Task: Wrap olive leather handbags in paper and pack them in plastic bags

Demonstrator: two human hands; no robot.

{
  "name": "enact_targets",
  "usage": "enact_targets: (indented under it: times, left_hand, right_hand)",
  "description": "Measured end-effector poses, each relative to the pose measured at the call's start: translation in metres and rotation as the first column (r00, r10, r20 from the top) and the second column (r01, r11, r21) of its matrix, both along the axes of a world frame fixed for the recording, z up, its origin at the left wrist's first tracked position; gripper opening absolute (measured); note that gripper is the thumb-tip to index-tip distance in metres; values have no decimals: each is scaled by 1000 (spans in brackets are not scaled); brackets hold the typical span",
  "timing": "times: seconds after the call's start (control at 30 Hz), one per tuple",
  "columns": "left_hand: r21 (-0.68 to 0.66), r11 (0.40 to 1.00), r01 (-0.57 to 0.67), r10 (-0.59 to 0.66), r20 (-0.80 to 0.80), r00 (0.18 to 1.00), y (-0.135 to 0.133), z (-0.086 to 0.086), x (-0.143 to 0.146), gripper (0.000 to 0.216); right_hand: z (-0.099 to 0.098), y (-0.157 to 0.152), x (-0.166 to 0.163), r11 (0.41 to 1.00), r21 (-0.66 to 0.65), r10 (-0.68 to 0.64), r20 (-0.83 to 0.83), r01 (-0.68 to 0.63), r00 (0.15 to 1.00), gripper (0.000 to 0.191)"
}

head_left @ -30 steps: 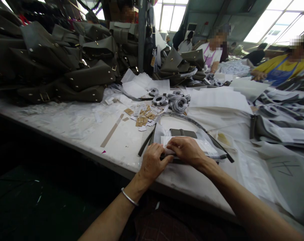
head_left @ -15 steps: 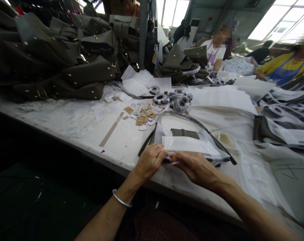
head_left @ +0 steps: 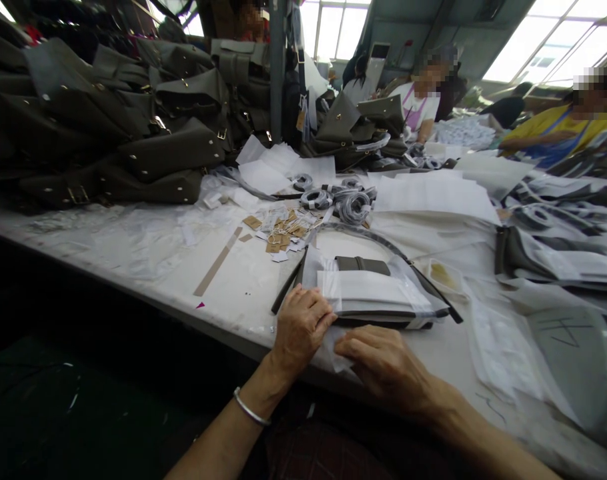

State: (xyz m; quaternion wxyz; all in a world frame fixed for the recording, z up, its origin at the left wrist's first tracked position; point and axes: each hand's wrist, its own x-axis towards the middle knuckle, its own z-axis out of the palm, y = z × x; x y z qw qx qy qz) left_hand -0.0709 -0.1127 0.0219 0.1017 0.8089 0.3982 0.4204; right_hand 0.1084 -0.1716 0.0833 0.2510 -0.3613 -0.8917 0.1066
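A dark olive handbag (head_left: 363,265) lies flat near the table's front edge, partly covered by white wrapping sheet (head_left: 368,288) and clear film. Its strap (head_left: 383,238) arches away behind it. My left hand (head_left: 303,327) rests on the bag's near left corner, fingers bent and pressed down on it. Just in front of the bag, my right hand (head_left: 378,357) is closed in a pinch on a thin translucent plastic sheet (head_left: 337,350), which stretches between the two hands. The left fingertips are partly hidden from view.
Brown paper tags (head_left: 282,239) with white strings lie behind the bag, beside coiled wrapped straps (head_left: 353,205). Dark handbags (head_left: 168,150) are heaped at the left. White sheets (head_left: 433,197) and more wrapped bags lie to the right. Two people work across the table.
My right hand has drawn down and toward me, away from the bag's near edge, with the thin sheet. My left hand stays at the corner. The view has shifted slightly.
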Motion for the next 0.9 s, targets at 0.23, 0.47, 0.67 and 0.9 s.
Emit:
enact_targets:
  times: [0.23,0.47,0.67,0.9]
  left_hand:
    - [78,995,-70,74,-49,996,-6,-4,6,2]
    - [77,996,-52,53,-7,999,-8,-2,2,8]
    - [-78,997,-16,19,36,999,-9,12,-2,6]
    - [-96,978,-186,193,69,979,2,8,15,16]
  right_hand:
    - [-5,-13,-6,992,-124,-22,-31,18,999,23]
    - [22,26,-7,974,-183,-135,10,134,991,17]
    - [24,83,-7,942,-138,-295,92,305,951,13]
    - [2,102,-2,934,-192,-284,112,301,952,12]
